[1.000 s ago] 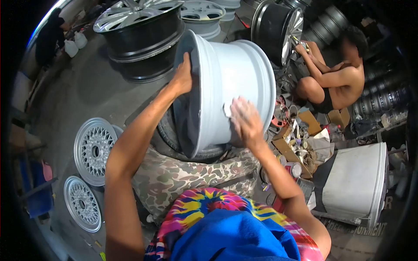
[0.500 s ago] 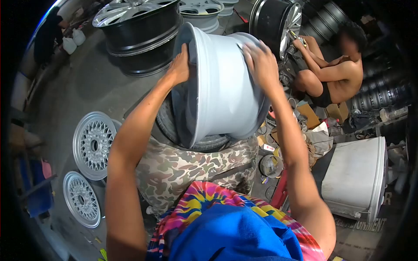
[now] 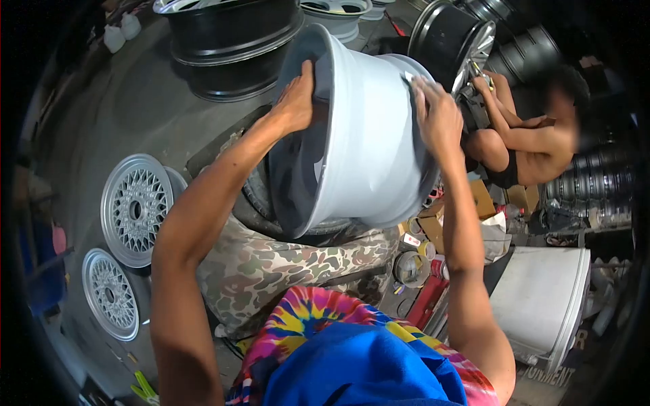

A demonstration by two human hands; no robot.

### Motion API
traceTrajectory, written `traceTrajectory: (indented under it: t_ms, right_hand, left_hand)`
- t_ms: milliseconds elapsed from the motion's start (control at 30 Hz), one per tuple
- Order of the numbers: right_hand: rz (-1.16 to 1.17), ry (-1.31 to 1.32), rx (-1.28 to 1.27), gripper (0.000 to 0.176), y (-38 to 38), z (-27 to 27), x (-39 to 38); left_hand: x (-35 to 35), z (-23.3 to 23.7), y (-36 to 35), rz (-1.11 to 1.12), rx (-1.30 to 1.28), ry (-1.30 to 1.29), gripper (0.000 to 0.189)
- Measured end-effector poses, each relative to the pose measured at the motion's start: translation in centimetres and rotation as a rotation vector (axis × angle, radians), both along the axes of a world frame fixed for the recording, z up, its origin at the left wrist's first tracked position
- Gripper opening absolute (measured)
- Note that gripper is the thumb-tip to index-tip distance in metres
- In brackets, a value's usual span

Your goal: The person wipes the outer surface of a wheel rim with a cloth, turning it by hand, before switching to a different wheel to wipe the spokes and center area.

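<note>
A large light grey wheel rim [image 3: 372, 128] lies on its side over a black tyre [image 3: 257, 193], in front of my camouflage-clad legs. My left hand [image 3: 294, 101] grips the rim's near left edge, fingers reaching into its open side. At the rim's upper right, my right hand [image 3: 439, 115] is closed with its fingertips on a small, thin dark piece [image 3: 408, 78] against the outer surface. I cannot make out what that piece is.
A person [image 3: 525, 142] crouches at the right beside a dark rim [image 3: 447, 47]. Stacked dark rims [image 3: 233, 40] stand at the back. Two mesh-pattern wheels [image 3: 137, 211] are at the left. A white bucket [image 3: 538, 298] lies at the lower right, near cardboard and tape.
The view has shifted. The grey rim now leans a little more to the right, and my right hand has moved slightly along its outer surface with the thin piece showing.
</note>
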State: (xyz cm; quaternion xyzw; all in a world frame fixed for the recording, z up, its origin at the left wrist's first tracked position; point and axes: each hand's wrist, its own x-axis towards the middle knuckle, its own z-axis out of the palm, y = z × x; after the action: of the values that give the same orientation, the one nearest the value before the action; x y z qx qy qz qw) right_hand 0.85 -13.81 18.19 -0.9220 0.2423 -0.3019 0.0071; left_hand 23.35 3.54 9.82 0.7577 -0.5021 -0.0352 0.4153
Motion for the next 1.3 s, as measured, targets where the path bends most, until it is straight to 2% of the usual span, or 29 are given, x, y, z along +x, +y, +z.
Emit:
traceTrajectory:
  t_ms: [33, 133, 200, 233, 300, 367, 400, 433, 467, 533, 567, 600, 633, 700, 767, 867, 933, 1033, 1133, 1167, 1200, 1233, 1267, 1300]
  right_hand:
    - [-0.004, 0.094, -0.013, 0.028, -2.1, 0.7, 2.0]
    - [-0.024, 0.435, -0.033, 0.032, -10.2, 0.0, 9.2]
    - [0.074, 0.583, -0.003, 0.035, -14.8, -1.6, 13.5]
    - [0.093, 0.585, -0.002, 0.035, -16.7, -2.1, 15.2]
    - [0.347, 0.786, -0.045, 0.035, -19.5, -2.8, 18.1]
    - [0.427, 0.878, -0.121, 0.036, -24.5, -5.6, 21.0]
    - [0.416, 0.907, -0.188, 0.037, -25.9, -6.0, 21.1]
    - [0.465, 0.927, -0.071, 0.042, -24.5, -4.1, 20.1]
    - [0.453, 0.929, -0.069, 0.042, -22.9, -2.4, 18.5]
    - [0.349, 0.707, -0.066, 0.048, -19.1, -0.3, 14.2]
    - [0.255, 0.461, -0.006, 0.051, -18.6, -0.8, 11.3]
    - [0.349, 0.437, -0.075, 0.046, -16.4, 0.4, 7.8]
    - [0.303, 0.321, -0.041, 0.042, -14.6, -0.2, 4.0]
    - [0.267, 0.099, -0.191, 0.031, -5.6, 0.3, -2.3]
    - [0.064, 0.098, -0.126, 0.031, 1.6, -0.8, -6.7]
    - [-0.007, 0.128, -0.134, 0.034, 5.9, -4.3, -10.7]
    - [0.054, 0.091, -0.141, 0.034, 4.5, -4.1, -10.0]
    - [0.097, 0.067, -0.198, 0.031, -0.1, -1.8, -4.9]
    - [0.213, 0.150, -0.264, 0.032, -8.6, -1.7, 2.0]
    - [0.300, 0.219, -0.268, 0.034, -11.7, -1.9, 4.6]
    - [0.259, 0.240, -0.188, 0.034, -12.0, -1.7, 6.6]
    - [0.288, 0.284, -0.021, 0.037, -12.4, -2.3, 8.4]
    - [0.212, 0.210, 0.334, 0.039, -9.6, -2.6, 9.7]
    - [0.246, 0.090, 0.333, 0.038, -8.3, -3.3, 9.5]
  left_hand:
    - [0.5, -0.9, -0.2, -0.019, -0.025, -0.054, 0.084]
    - [-0.1, 0.5, 0.4, -0.022, -0.006, -0.017, 0.078]
    - [-0.6, 1.7, 0.7, -0.037, 0.053, 0.078, 0.068]
    - [-0.3, 1.0, 0.3, -0.037, 0.056, 0.050, 0.070]
    - [0.8, -0.6, -0.3, -0.047, 0.031, 0.005, 0.078]
    - [0.3, 0.7, 0.4, -0.031, 0.066, 0.025, 0.079]
    - [0.1, 1.3, 0.5, -0.019, 0.098, 0.047, 0.081]
    - [0.4, 1.2, 0.4, -0.029, 0.090, 0.054, 0.083]
    - [1.2, -0.2, -0.1, -0.037, 0.048, 0.018, 0.083]
    - [1.0, 0.2, 0.1, -0.048, 0.081, 0.034, 0.085]
    - [1.5, -0.9, -0.5, -0.048, 0.065, 0.001, 0.087]
    - [1.3, -0.5, -0.3, -0.065, 0.092, 0.067, 0.088]
    - [1.0, -0.4, -0.3, -0.046, 0.078, 0.045, 0.088]
    - [0.7, -0.2, -0.4, -0.023, 0.055, 0.027, 0.089]
    - [1.2, -0.2, -0.4, -0.050, 0.069, 0.051, 0.086]
    - [2.1, -0.7, -0.3, -0.069, 0.135, 0.022, 0.079]
    - [2.1, -1.4, -0.2, -0.068, 0.174, -0.021, 0.075]
    - [2.6, -1.1, 0.2, -0.023, 0.221, 0.051, 0.090]
    - [2.9, -3.7, 1.7, 0.039, 0.190, -0.012, 0.094]
    - [2.3, -3.6, 2.6, 0.041, 0.298, 0.046, 0.090]
    - [1.7, -4.0, 3.2, 0.041, 0.302, 0.037, 0.090]
    - [1.2, -5.1, 3.6, 0.051, 0.353, 0.220, 0.085]
    - [0.5, -6.6, 4.0, 0.059, 0.407, 0.407, 0.081]
    - [-0.4, -8.6, 4.7, 0.074, 0.442, 0.450, 0.076]
